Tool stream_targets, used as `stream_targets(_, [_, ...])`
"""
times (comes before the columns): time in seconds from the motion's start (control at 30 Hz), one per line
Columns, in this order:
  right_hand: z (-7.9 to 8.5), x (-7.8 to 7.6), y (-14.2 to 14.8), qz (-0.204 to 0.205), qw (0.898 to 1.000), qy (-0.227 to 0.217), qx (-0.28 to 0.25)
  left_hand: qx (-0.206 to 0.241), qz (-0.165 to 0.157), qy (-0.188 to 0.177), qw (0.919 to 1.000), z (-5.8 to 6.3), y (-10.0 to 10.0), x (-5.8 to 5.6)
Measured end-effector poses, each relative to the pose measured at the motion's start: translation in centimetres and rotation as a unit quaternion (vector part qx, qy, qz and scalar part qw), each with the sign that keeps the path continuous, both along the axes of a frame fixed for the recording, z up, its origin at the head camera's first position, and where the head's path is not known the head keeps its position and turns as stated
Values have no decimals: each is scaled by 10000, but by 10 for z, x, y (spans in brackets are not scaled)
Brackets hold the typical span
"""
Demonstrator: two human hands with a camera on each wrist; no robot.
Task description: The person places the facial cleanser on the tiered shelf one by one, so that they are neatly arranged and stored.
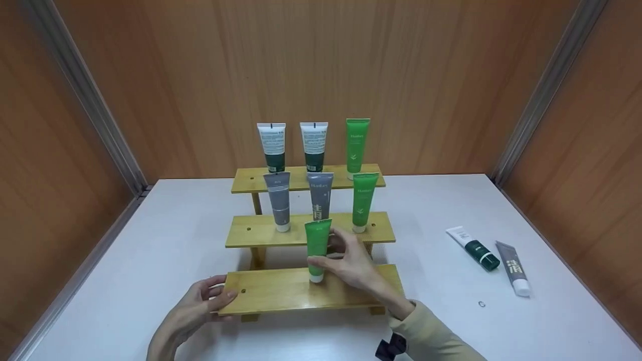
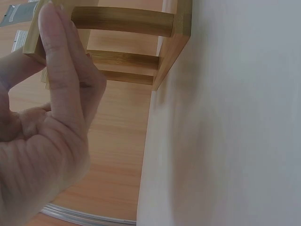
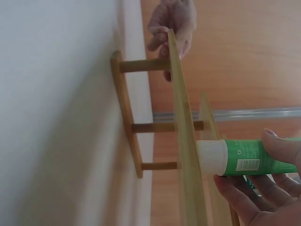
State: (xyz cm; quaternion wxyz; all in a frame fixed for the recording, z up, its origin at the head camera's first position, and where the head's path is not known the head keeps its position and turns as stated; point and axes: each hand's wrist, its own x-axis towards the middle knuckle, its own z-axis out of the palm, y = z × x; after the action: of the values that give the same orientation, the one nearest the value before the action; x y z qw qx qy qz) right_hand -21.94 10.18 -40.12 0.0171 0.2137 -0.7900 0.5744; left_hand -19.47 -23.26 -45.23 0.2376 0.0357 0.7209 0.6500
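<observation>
In the head view my right hand [image 1: 355, 263] holds a green squeeze tube [image 1: 317, 240] upright, white cap down, over the middle of the lowest tier [image 1: 276, 290] of a wooden three-tier display stand. In the right wrist view the tube's white cap [image 3: 212, 157] is right at the board, with the thumb on one side of the tube and fingers on the other. My left hand [image 1: 193, 306] grips the left end of that same tier, thumb on top. From the left wrist view, its straight fingers [image 2: 63, 75] lie under the board's end.
Two grey tubes [image 1: 279, 200] and a green tube [image 1: 363, 200] stand on the middle tier. Above them are two white-and-dark-green tubes [image 1: 272, 145] and a green tube [image 1: 356, 145]. A white-and-green tube [image 1: 474, 248], a grey tube [image 1: 513, 268] and a small ring [image 1: 482, 304] lie right.
</observation>
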Motion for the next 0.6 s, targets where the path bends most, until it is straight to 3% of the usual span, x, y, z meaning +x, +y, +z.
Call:
stream_targets(0.27, [-3, 2, -22, 47, 10000, -11, 79, 7, 24, -35, 10000, 0, 0, 0])
stream_targets(0.6, [-7, 3, -46, 207, 9995, -50, -234, -18, 40, -75, 10000, 1, 1, -3])
